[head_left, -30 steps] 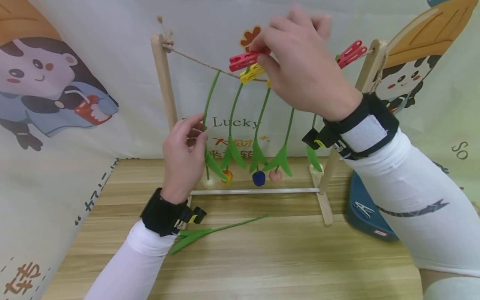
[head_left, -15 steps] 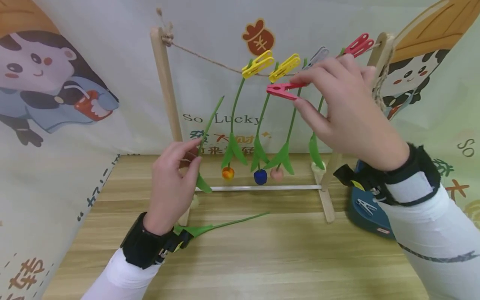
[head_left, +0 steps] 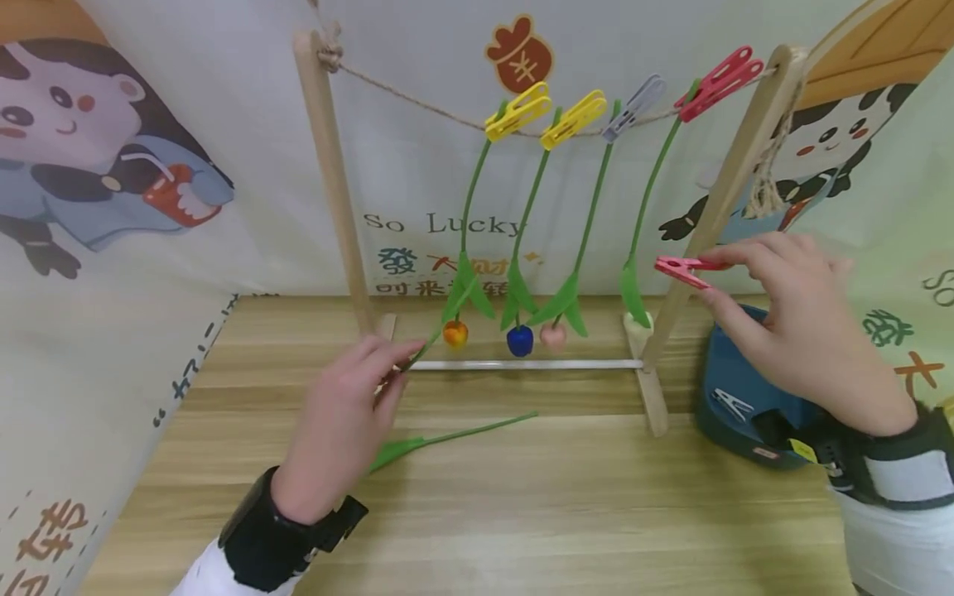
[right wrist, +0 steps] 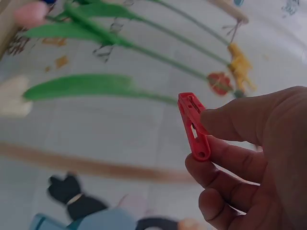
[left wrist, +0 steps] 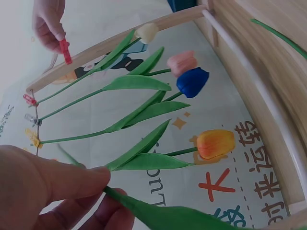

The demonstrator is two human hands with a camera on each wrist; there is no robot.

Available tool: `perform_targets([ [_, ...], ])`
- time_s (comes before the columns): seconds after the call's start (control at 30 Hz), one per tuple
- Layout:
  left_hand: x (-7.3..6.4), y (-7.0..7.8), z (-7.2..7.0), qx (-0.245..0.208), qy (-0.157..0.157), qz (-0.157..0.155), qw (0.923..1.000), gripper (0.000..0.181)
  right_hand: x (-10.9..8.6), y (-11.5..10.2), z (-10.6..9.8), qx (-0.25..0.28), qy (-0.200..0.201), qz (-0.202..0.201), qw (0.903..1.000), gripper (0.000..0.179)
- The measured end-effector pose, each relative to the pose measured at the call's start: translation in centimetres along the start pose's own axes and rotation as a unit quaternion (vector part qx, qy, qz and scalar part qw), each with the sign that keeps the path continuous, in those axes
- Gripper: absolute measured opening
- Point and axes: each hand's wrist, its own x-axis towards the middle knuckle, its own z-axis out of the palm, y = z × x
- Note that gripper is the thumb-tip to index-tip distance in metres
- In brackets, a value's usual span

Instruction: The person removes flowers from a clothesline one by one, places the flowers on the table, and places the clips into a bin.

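My left hand [head_left: 339, 422] pinches the green stem of an artificial tulip [left wrist: 177, 218], low at the frame's left side; its flower is hidden. Between thumb and fingers, my right hand [head_left: 797, 323] holds a red clothespin [head_left: 687, 271], beside the right post and away from the rope [head_left: 417, 103]. Several tulips hang upside down from that rope: orange [head_left: 455, 334], blue [head_left: 520, 340], pink [head_left: 553, 335] and white [left wrist: 147, 32]. Two yellow clothespins [head_left: 572, 120], a grey clothespin [head_left: 633, 108] and another red one clip their stems.
The wooden frame has a left post [head_left: 331, 174], a right post [head_left: 734, 182] and a white lower bar [head_left: 522, 365]. Another tulip stem [head_left: 477, 430] lies on the table [head_left: 566, 513]. At right stands a blue container [head_left: 726, 364] with a pale clothespin [head_left: 733, 405] on it.
The left hand has lowered the tulip, its stem end leaving the rope and dropping toward the bar. The right hand has moved right and down with the red clothespin, away from the rope.
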Motion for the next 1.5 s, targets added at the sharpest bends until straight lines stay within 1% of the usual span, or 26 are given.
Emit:
perform_targets([
  [0.07,-0.3,0.1,0.2,0.016,-0.011,0.010,0.9998,0.042,-1.2,1.2,0.1,-0.015,-0.018,0.040,0.9989,0.037],
  [0.13,-0.6,0.1,0.4,0.032,-0.023,0.018,0.9990,0.040,-2.4,2.4,0.2,-0.034,-0.040,0.083,0.9952,0.035],
  [0.2,-1.0,0.2,0.7,0.047,-0.041,0.022,0.9978,0.041,-3.6,3.6,0.4,-0.043,-0.061,0.124,0.9895,0.034],
  [0.3,-1.5,0.2,1.4,0.068,-0.080,0.022,0.9942,0.042,-5.4,5.5,0.7,-0.052,-0.090,0.178,0.9785,0.034],
  [0.43,-2.4,0.1,2.6,0.101,-0.131,0.022,0.9859,0.044,-7.5,8.0,1.3,-0.066,-0.130,0.227,0.9630,0.034],
  [0.6,-3.3,-0.2,4.4,0.133,-0.188,0.015,0.9730,0.045,-9.3,10.8,2.7,-0.088,-0.197,0.262,0.9406,0.035],
  [0.7,-3.8,-0.3,5.5,0.147,-0.213,0.023,0.9656,0.042,-10.2,12.1,3.5,-0.092,-0.240,0.267,0.9288,0.036],
  [0.8,-4.3,-0.4,6.5,0.157,-0.234,0.038,0.9587,0.038,-11.0,13.1,4.3,-0.083,-0.270,0.266,0.9215,0.036],
  [0.87,-4.6,-0.6,7.2,0.163,-0.245,0.043,0.9546,0.035,-11.4,13.6,4.8,-0.074,-0.280,0.262,0.9203,0.035],
  [1.0,-5.2,-0.9,8.5,0.170,-0.260,0.044,0.9495,0.030,-12.0,14.2,5.7,-0.065,-0.291,0.265,0.9169,0.035],
  [1.23,-5.8,-1.7,10.1,0.173,-0.272,0.042,0.9455,0.027,-12.5,14.5,6.6,-0.050,-0.315,0.278,0.9062,0.038],
  [1.5,-5.9,-2.8,10.8,0.168,-0.264,0.038,0.9490,0.023,-12.6,14.7,7.3,-0.037,-0.328,0.281,0.9014,0.041],
])
